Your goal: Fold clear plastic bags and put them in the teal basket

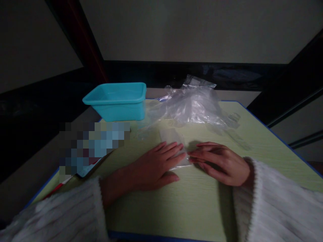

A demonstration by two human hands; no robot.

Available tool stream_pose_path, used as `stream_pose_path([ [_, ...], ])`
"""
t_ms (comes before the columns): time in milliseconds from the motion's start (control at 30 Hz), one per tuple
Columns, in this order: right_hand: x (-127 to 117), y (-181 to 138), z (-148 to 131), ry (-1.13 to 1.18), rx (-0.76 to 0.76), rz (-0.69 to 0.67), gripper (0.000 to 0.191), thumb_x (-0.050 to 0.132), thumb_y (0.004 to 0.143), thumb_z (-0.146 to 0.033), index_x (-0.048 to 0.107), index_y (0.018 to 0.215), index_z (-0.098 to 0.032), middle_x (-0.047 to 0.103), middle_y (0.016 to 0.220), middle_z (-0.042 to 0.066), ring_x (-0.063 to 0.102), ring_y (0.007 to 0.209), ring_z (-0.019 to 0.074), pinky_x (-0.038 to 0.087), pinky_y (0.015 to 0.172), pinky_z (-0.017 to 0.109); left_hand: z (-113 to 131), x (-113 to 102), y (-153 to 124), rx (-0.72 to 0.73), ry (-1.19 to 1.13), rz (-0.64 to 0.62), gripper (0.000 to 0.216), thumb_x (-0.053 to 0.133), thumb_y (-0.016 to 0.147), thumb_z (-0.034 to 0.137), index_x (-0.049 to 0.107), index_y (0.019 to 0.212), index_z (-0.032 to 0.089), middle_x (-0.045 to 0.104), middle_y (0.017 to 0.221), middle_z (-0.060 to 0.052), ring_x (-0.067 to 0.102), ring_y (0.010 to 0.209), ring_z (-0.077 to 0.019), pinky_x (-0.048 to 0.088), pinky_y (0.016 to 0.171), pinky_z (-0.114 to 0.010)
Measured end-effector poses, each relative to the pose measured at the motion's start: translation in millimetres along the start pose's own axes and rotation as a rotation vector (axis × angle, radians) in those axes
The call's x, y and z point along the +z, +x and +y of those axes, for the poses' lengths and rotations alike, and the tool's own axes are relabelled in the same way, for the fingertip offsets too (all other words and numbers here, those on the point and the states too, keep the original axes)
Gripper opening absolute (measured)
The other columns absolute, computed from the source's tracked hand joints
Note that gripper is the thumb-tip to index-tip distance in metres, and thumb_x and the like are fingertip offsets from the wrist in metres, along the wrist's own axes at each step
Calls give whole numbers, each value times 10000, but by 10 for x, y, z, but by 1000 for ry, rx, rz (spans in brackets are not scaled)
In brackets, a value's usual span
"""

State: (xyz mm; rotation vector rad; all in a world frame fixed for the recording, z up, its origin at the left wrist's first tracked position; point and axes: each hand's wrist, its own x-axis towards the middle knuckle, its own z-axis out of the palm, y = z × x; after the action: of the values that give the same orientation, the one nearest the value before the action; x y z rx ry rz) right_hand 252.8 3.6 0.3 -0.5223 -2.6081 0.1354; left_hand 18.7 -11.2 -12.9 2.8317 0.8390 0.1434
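The left hand [157, 166] lay palm down, fingers extended and slightly spread; the right hand [223, 164] pointed leftward, its fingers close together and loosely bent

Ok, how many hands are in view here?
2: the left hand lies flat over a clear plastic piece; the right hand is beside it, fingers at the piece's right edge.

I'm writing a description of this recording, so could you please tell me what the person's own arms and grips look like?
The left sleeve and right sleeve are whitish-grey, plush and ribbed, with a pale, bumpy trim at the cuff. The left grip and right grip are ungloved hands; no rings show.
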Motion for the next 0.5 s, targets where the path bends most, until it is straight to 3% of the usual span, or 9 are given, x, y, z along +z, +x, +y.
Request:
stream_pose_path([
  [133, 2, 13, 16, -43, -97, 46, 209, 437, 871, -145, 593, 1009, -135, 705, 835, 88, 643, 802, 185, 510, 763, 308, -1, -11, -3, -7, 11, -36, 599, 463, 872, 443, 326, 1364, 131, 190, 1480, -157, 141, 1367, -287, 164, 1087, -479],
  [300, 48, 18, 18, -22, -218, 93, 201, 433, 887, -115, 629, 915, -84, 704, 833, 108, 623, 842, 199, 502, 701, 313, -15, -23, -13, 70, -37, -36, 668, 382, 881, 524, 289, 1376, 86, 154, 1483, -171, 98, 1377, -269, 116, 1098, -469],
  [500, 72, 29, 3, -101, -181, 79, 204, 485, 876, -122, 651, 758, -108, 682, 755, 79, 587, 741, 180, 462, 622, 291, 16, -58, -21, 86, -85, -64, 709, 379, 874, 547, 259, 1386, 72, 197, 1473, -164, 129, 1376, -240, 114, 1109, -420],
])
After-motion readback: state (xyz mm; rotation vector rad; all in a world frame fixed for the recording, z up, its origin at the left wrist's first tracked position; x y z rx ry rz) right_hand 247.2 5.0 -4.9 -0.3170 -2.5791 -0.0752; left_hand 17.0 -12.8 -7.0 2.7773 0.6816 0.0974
